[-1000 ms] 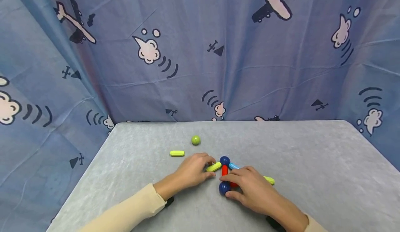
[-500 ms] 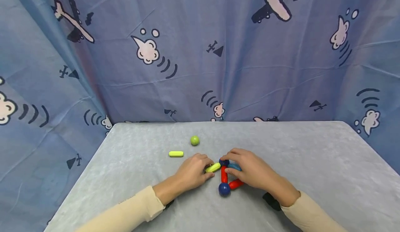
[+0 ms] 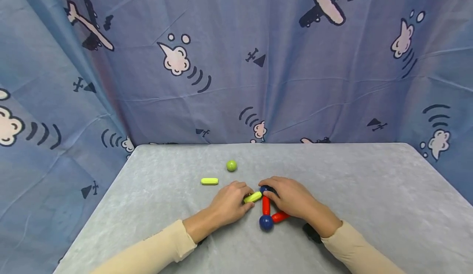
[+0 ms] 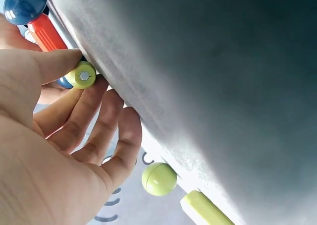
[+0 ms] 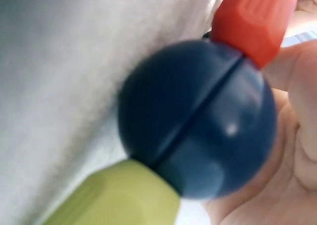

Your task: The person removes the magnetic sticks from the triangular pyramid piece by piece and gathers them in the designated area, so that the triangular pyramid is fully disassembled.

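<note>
My left hand (image 3: 230,202) pinches a yellow-green magnetic rod (image 3: 253,197) between thumb and fingers; its round end with a metal centre faces the left wrist view. The rod's other end meets a dark blue ball (image 3: 264,189). My right hand (image 3: 293,198) grips that ball, thumb on the near side and fingers beyond. From this ball a red rod (image 3: 266,205) runs to a nearer dark blue ball (image 3: 266,222), where a second red rod (image 3: 280,217) goes off under my right hand. Close up in the right wrist view, another dark blue ball (image 5: 198,121) joins red and yellow-green rods.
On the grey tabletop (image 3: 166,208), a loose yellow-green rod (image 3: 209,181) and a green ball (image 3: 231,165) lie beyond my left hand. A blue curtain (image 3: 221,81) printed with planes hangs behind the table's far edge.
My right hand has moved from the nearer blue ball and red rod to the farther blue ball, covering the light blue rod. The left hand keeps its hold on the yellow-green rod.
</note>
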{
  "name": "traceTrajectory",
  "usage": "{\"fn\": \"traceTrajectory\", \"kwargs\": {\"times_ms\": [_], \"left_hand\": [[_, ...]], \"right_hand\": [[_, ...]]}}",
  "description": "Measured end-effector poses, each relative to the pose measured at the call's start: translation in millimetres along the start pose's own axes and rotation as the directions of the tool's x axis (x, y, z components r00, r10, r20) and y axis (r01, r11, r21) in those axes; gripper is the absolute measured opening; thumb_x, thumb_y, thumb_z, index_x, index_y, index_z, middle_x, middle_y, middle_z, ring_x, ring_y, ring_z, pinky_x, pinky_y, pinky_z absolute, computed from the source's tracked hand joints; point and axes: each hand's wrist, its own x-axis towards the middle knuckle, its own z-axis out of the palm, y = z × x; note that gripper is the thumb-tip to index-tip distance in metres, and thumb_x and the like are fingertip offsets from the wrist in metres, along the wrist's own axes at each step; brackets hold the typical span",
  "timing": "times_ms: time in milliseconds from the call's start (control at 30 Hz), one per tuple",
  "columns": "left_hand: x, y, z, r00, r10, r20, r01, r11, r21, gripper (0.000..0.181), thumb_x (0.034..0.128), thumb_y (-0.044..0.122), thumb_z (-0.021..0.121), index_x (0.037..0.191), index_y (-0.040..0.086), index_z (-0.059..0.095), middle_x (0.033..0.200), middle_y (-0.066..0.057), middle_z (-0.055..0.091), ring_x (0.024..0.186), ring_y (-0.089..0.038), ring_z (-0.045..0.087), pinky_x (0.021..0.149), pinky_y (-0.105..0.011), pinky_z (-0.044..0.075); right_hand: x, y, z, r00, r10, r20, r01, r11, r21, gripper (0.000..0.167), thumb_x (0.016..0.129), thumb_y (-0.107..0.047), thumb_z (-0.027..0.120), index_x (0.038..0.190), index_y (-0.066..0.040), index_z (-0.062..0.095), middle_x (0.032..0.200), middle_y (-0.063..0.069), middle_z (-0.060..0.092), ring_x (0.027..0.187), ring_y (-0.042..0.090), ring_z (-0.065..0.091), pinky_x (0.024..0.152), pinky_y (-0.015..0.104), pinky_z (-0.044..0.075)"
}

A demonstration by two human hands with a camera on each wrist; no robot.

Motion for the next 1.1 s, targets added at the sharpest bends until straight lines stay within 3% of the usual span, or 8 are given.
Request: {"fn": "traceTrajectory", "kwargs": {"times_ms": [300,600,1100], "left_hand": [[-1.1,0.2,-1.3,1.0,-0.019,-0.01,0.019,1.0,-0.023,0.023,0.0871,0.029,0.077,0.103,0.014,0.075,0.085,0.007,0.064,0.076,-0.004,0.052,0.068,-0.019,0.045],[-3.3,-0.2,-1.0,0.997,-0.073,-0.023,0.071,0.994,-0.088,0.02,0.0892,0.026,0.075,0.104,0.013,0.072,0.089,0.005,0.065,0.078,-0.005,0.053,0.07,-0.021,0.047],[-2.9,-0.4,-2.5,0.996,-0.085,-0.042,0.078,0.988,-0.136,0.017,0.0898,0.022,0.074,0.103,0.012,0.072,0.09,0.004,0.066,0.077,-0.004,0.053,0.07,-0.022,0.047]], "right_hand": [[-0.1,4.0,4.4,0.999,-0.011,-0.046,0.012,1.0,0.022,0.022,0.097,-0.024,0.064,0.118,-0.019,0.07,0.114,-0.002,0.072,0.106,0.021,0.068,0.095,0.046,0.052],[-1.3,4.0,3.1,0.999,0.007,-0.039,-0.006,1.0,0.029,0.024,0.095,-0.025,0.067,0.119,-0.02,0.07,0.115,-0.003,0.072,0.106,0.021,0.068,0.094,0.046,0.053],[-1.6,7.3,2.2,0.998,-0.027,-0.048,0.03,0.998,0.056,0.022,0.093,-0.023,0.069,0.114,-0.021,0.073,0.108,-0.004,0.074,0.098,0.019,0.069,0.088,0.044,0.055]]}}
